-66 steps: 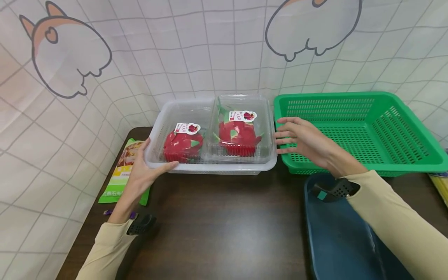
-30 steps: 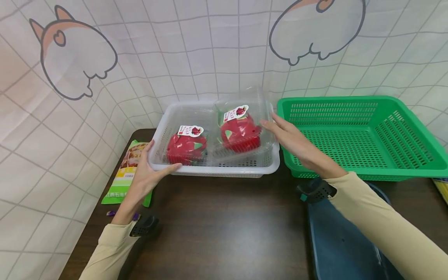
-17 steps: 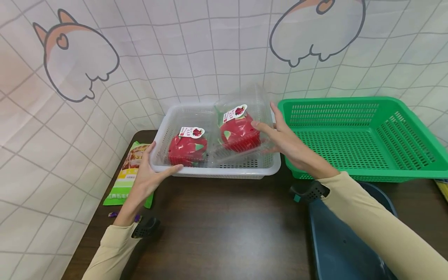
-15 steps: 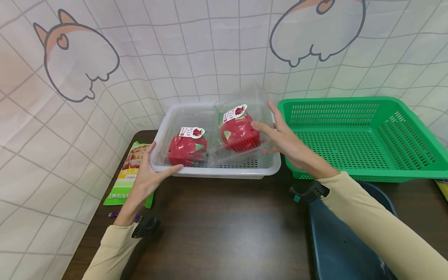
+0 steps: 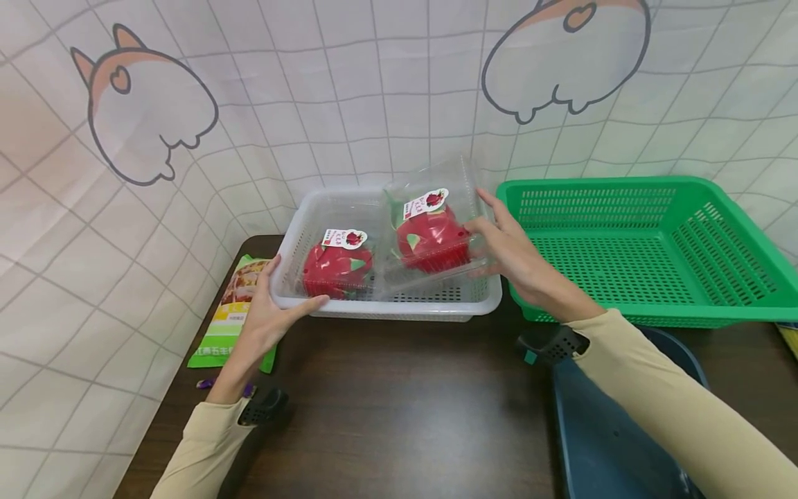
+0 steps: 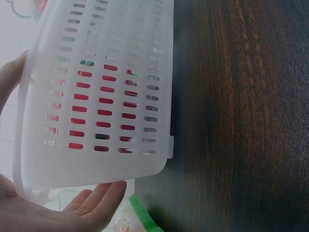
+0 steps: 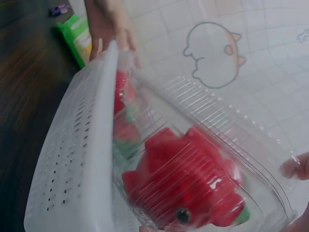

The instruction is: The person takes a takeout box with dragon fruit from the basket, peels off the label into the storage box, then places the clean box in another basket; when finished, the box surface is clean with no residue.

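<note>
At the left of the desk (image 5: 399, 416), a food bag (image 5: 226, 315) and a purple wrapper (image 5: 204, 383) lie near the edge, seemingly out of the way. The left hand (image 5: 271, 312) has its grip clamped on the near left corner of the white basket (image 5: 399, 309), thumb along the front rim, fingers against the outer end, most likely to stop it sliding. Inside, the left fruit box (image 5: 339, 263) sits upright. Beside it, the tilted fruit box (image 5: 432, 239) is over the basket's right half; its right side is raised, its left side low, and whether that touches the bottom I cannot tell. The right hand (image 5: 514, 253) clamps the raised side, thumb on top and fingers round the edge, probably because that side is easiest to reach. The box's long axis seems to run front to back, twisted so the label climbs to the right. Further right stands the green basket (image 5: 636, 313), lengthwise left to right, with a blue tray (image 5: 614, 430) in front, partly behind the sleeve (image 5: 673, 388).
</note>
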`<state>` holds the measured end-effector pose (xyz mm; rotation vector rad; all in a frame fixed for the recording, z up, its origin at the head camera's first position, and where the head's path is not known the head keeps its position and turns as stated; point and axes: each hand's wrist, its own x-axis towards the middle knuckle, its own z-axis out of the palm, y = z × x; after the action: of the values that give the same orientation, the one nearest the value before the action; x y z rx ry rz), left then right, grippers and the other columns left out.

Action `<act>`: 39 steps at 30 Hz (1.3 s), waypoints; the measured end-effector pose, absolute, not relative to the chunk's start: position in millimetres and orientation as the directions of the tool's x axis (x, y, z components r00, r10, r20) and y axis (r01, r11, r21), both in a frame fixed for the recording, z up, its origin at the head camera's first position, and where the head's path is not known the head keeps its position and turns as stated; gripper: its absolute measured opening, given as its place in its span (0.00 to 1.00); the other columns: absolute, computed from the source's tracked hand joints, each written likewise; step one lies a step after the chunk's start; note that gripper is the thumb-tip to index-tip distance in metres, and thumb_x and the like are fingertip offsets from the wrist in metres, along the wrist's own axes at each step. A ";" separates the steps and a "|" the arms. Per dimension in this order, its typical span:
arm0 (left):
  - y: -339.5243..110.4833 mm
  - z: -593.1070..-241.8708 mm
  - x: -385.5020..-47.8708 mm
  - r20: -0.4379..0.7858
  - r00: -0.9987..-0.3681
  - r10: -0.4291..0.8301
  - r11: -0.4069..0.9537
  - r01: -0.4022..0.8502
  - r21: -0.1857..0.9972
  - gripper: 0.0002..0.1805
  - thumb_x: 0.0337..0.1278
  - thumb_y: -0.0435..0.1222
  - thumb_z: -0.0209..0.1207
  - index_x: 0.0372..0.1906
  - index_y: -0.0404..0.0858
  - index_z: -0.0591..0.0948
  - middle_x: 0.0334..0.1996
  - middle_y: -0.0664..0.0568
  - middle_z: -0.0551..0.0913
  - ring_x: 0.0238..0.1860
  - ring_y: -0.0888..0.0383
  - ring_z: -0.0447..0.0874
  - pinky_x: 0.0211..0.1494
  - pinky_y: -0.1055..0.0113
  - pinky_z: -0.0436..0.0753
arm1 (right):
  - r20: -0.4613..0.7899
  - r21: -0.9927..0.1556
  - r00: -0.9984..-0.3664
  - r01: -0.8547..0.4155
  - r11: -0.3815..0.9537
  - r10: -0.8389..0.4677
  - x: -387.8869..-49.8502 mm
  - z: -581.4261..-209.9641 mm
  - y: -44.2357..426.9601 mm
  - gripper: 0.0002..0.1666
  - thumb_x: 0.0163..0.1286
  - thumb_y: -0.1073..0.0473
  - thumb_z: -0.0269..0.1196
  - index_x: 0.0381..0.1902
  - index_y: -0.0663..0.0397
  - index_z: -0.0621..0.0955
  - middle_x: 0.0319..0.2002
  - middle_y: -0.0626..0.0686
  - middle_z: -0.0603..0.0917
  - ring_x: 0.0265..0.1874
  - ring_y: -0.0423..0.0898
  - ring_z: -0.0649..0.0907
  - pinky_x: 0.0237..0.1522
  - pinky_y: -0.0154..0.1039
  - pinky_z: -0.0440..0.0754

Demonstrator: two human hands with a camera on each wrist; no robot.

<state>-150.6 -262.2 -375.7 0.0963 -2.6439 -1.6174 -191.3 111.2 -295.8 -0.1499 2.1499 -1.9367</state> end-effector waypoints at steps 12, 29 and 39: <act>-261.5 -375.4 -150.5 -0.020 -0.996 -0.092 0.471 -0.061 0.880 0.61 0.60 0.50 0.73 0.86 0.49 0.42 0.80 0.41 0.53 0.75 0.41 0.54 0.76 0.35 0.64 | -0.022 -0.998 -0.952 0.040 -0.053 -0.306 -162.8 -267.2 142.1 0.43 0.78 0.53 0.48 0.86 0.34 0.48 0.79 0.58 0.54 0.70 0.68 0.65 0.61 0.56 0.82; -268.5 -364.3 -146.3 -0.045 -0.998 -0.047 0.540 -0.063 0.839 0.64 0.59 0.50 0.72 0.86 0.45 0.38 0.77 0.36 0.56 0.72 0.37 0.58 0.73 0.32 0.66 | 0.079 -0.995 -0.860 -0.036 -0.095 -0.503 -114.7 -282.8 191.5 0.36 0.80 0.53 0.44 0.84 0.33 0.58 0.80 0.55 0.59 0.74 0.66 0.66 0.58 0.51 0.84; -253.0 -313.5 -113.0 0.193 -0.977 -0.089 0.734 0.067 0.676 0.64 0.53 0.46 0.76 0.86 0.44 0.44 0.74 0.29 0.53 0.67 0.30 0.64 0.65 0.28 0.72 | 0.051 -0.999 -0.807 -0.050 -0.018 -0.588 -101.5 -316.4 208.2 0.37 0.77 0.52 0.49 0.82 0.30 0.63 0.79 0.58 0.61 0.72 0.63 0.70 0.55 0.57 0.85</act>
<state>-113.0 -253.0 -313.5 0.0180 -2.7233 -1.0746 -101.5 208.2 -316.4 -0.6643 1.8777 -1.8807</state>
